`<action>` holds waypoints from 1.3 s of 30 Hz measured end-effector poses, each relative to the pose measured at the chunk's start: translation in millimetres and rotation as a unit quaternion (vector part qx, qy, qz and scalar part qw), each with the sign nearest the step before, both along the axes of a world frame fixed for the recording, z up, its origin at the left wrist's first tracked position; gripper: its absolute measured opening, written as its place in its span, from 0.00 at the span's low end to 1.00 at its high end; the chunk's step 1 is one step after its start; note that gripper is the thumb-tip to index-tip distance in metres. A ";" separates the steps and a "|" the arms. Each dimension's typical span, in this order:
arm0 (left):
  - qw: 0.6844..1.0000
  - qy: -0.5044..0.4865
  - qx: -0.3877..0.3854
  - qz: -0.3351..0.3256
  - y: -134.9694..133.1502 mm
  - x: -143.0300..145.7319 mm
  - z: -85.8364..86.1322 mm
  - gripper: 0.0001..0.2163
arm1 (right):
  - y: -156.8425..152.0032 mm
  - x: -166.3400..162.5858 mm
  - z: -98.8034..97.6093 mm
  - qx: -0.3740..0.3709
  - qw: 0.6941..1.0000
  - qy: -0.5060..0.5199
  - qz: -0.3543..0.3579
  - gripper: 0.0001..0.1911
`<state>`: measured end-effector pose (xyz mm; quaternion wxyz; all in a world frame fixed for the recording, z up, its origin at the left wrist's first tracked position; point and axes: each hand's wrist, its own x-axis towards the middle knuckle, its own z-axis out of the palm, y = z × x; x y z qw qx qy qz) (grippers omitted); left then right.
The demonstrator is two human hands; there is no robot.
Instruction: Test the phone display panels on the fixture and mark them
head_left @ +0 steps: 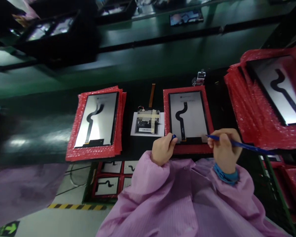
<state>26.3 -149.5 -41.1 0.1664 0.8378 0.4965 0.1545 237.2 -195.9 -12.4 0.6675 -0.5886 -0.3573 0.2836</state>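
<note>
A display panel (pixel 188 113) with a black flex cable lies on a red bubble-wrap sheet (pixel 166 112) in front of me. My right hand (pixel 224 149) is closed on a thin blue stick (pixel 246 145), whose tip rests at the panel's near right corner. My left hand (pixel 162 148) is curled into a fist at the panel's near left corner and grips a small blue thing (pixel 174 136) that I cannot make out. Both arms wear pink sleeves.
A second panel on a stack of red bubble wrap (pixel 97 123) lies to the left. A small circuit board on white paper (pixel 148 122) sits between them. A tall stack of red-wrapped panels (pixel 273 95) stands at the right. More panels fill a crate (pixel 111 182) below the bench.
</note>
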 end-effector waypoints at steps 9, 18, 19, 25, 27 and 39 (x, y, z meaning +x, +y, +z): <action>1.000 -0.014 0.019 0.008 0.6 -3.2 -2.8 0.20 | -8.4 116.9 69.6 0.214 0.947 -0.120 -0.208 0.08; 0.996 -0.037 0.074 0.016 1.8 -4.8 -6.3 0.22 | 30.2 228.0 61.2 -0.122 0.881 -0.350 -0.295 0.23; 0.996 -0.037 0.076 0.017 1.9 -4.9 -6.5 0.22 | 32.6 228.8 62.8 -0.137 0.881 -0.344 -0.295 0.24; 0.997 -0.029 0.064 0.035 1.9 -4.4 -8.1 0.25 | 33.9 218.0 67.1 -0.170 0.882 -0.341 -0.279 0.23; 0.997 -0.030 0.051 0.042 1.9 -4.6 -9.2 0.25 | 33.2 217.2 63.9 -0.155 0.878 -0.352 -0.286 0.23; 0.976 -0.194 0.031 0.095 0.4 -10.7 -12.8 0.20 | 22.4 214.3 51.2 0.039 0.900 -0.265 -0.344 0.16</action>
